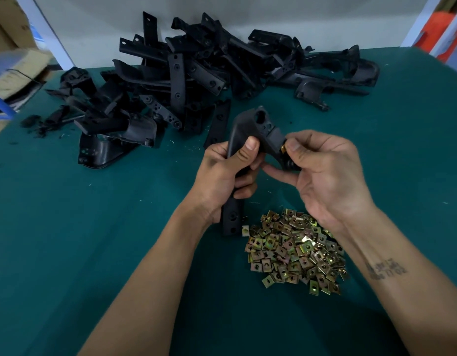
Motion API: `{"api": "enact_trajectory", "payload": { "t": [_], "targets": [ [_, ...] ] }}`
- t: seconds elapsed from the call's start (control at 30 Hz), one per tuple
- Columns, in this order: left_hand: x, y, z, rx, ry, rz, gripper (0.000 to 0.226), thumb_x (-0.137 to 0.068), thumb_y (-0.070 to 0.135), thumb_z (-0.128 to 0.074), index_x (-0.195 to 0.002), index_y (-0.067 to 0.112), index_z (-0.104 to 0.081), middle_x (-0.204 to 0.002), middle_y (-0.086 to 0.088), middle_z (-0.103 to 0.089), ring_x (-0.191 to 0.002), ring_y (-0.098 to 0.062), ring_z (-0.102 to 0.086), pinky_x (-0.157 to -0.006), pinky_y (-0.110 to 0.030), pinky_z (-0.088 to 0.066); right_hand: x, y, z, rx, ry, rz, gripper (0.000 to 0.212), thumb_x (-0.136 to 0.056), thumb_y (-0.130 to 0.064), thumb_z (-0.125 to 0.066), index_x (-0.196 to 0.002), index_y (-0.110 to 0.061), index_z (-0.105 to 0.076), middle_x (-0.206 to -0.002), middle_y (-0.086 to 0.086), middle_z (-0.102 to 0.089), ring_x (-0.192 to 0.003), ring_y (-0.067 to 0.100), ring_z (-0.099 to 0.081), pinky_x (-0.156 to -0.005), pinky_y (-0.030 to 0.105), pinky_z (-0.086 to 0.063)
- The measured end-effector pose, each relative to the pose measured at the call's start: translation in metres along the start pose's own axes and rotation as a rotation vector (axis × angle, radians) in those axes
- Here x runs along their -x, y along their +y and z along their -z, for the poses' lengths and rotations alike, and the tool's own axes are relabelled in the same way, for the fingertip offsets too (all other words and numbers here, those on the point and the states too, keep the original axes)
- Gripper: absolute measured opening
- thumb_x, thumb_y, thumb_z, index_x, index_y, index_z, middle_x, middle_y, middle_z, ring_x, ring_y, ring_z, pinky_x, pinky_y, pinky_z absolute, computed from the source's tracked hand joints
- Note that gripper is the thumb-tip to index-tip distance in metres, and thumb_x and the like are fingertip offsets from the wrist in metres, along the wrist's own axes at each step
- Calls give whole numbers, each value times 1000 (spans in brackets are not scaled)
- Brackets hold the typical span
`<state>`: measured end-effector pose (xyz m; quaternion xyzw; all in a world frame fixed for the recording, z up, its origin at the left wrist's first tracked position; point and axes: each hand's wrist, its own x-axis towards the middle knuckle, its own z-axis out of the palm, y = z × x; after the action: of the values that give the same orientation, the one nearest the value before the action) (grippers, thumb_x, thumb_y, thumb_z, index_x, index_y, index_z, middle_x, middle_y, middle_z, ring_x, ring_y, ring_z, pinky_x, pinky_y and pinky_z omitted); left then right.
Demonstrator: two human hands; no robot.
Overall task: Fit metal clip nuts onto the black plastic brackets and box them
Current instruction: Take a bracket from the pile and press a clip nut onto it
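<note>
Partly hidden, clip nut pinched by right hand; left hand grips bracket.

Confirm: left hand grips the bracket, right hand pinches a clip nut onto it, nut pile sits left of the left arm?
Not quite. The head view shows the nut pile between the forearms, by the right wrist. The rest holds: left hand grips the bracket, right hand pinches a clip nut onto it.
</note>
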<state>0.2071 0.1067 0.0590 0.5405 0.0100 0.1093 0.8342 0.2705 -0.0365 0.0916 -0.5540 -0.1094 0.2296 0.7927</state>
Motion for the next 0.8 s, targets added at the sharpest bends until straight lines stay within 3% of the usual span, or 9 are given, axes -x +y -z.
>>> {"api": "enact_trajectory", "payload": {
  "t": [0.1,0.23,0.4,0.67,0.8],
  "targets": [
    [0,0,-1,-14,42,-21,28,-101,26,-55,-78,10,-55,-70,1,-49,-45,-6,-28,-37,-17,-29,-2,-2,2,-16,-25,19,11,-96,2,-58,-88,3,-64,-101,25,-62,-98,35,-66,-76,46,-64],
    [2,2,2,-31,44,-13,25,-102,26,-54,-83,11,-56,-70,1,-47,-46,-7,-27,-38,-17,-29,-6,-7,16,290,-182,175,3,-87,-7,-71,-87,-4,-71,-80,12,-70,-76,26,-74,-66,37,-63],
    [4,6,5,-4,-58,74,25,-101,25,-51,-80,11,-50,-68,1,-40,-45,-5,-27,-37,-17,-25,-8,-10,23,278,-345,112,10,-80,-14,-69,-84,-5,-67,-71,7,-68,-69,22,-71,-66,35,-63],
    [5,11,11,-15,-154,150,27,-100,24,-50,-79,12,-40,-67,2,-37,-45,-3,-27,-37,-16,-25,-2,-10,18,215,-247,94,8,-70,-6,-69,-74,-2,-63,-67,11,-70,-57,23,-71,-60,32,-62],
    [3,12,12,-8,-159,158,25,-101,23,-48,-80,12,-39,-66,3,-37,-44,-2,-27,-37,-14,-25,0,-8,14,189,-204,82,9,-83,8,-64,-77,2,-60,-64,10,-70,-59,23,-71,-61,33,-62]
  ]
}}
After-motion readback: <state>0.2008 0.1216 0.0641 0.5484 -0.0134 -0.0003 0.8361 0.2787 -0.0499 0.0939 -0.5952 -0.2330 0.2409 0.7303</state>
